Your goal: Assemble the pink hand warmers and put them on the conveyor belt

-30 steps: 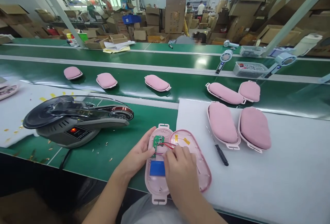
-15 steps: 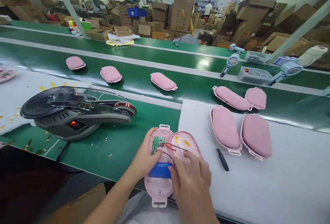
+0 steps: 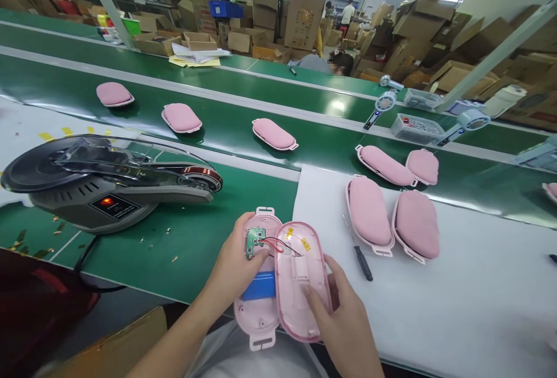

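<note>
My left hand [image 3: 241, 257] grips the left pink plastic shell half [image 3: 256, 314], its thumb over the inside. In that half sit a green circuit board [image 3: 255, 241] and a blue battery pack [image 3: 260, 286]. My right hand [image 3: 343, 308] holds the other pink shell half [image 3: 292, 302] by its right side, thumb on the inner face and fingers behind. Red and black wires [image 3: 274, 243] run from the board across to this half, which has small yellow tape pieces [image 3: 306, 244] near its top. The two halves lie side by side, edges overlapping.
A tape dispenser [image 3: 117, 186] with a red light stands to the left. On the right, a screwdriver [image 3: 362, 263] lies beside padded pink cases [image 3: 369, 212] on a white sheet [image 3: 470, 285]. More pink cases [image 3: 274, 134] and handheld fans [image 3: 385, 102] sit farther back. A person [image 3: 319, 63] leans at the far bench.
My right hand has shifted from the wires and battery to the right shell half's outer edge. That half now faces up, more fully in view. The camera view has shifted slightly.
</note>
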{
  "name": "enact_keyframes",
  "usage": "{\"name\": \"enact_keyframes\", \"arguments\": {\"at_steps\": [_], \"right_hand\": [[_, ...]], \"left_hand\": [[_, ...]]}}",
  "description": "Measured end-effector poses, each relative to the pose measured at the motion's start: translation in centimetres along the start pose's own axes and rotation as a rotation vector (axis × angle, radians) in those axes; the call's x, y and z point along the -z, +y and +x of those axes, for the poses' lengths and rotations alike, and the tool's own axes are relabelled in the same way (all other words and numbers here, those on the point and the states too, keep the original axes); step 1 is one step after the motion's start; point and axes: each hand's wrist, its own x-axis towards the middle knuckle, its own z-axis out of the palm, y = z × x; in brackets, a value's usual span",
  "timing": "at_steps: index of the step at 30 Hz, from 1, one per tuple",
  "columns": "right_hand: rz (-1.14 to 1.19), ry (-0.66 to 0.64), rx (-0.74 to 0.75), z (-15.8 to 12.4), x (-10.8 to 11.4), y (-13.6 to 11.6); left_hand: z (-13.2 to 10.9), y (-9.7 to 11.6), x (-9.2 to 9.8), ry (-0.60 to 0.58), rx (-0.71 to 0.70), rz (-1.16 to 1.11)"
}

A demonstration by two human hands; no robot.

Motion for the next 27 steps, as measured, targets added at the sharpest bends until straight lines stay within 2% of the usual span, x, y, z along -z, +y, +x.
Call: {"name": "enact_keyframes", "arguments": {"at_steps": [3, 7, 13, 16, 19, 22, 27], "right_hand": [[0.081, -0.048, 0.125, -0.9, 0.4, -0.9], [-0.011, 0.023, 0.262, -1.7, 0.5, -1.7], [-0.025, 0.079, 0.327, -1.2, -0.8, -3.2], [-0.020, 0.073, 0.366, -0.9, -1.4, -3.2], [-0.016, 0.040, 0.413, -1.0, -1.9, -3.2], [-0.009, 0.046, 0.365, -1.7, -2.6, -3.6], [0.016, 0.166, 0.268, -2.6, -3.8, -4.4]], "left_hand": [[-0.4, 0.0, -0.3, 0.025, -0.035, -0.004], [-0.8, -0.1, -0.9, 0.062, -0.101, -0.016], [-1.3, -0.6, -1.0, 0.099, -0.130, -0.024], [-1.2, -0.9, -0.9, 0.142, -0.117, -0.034], [-1.3, -1.1, -0.8, 0.184, -0.186, -0.030], [-1.6, -1.3, -0.6, 0.137, -0.231, -0.028], [-2.0, -1.0, 1.1, -0.068, -0.272, -0.106]]}}
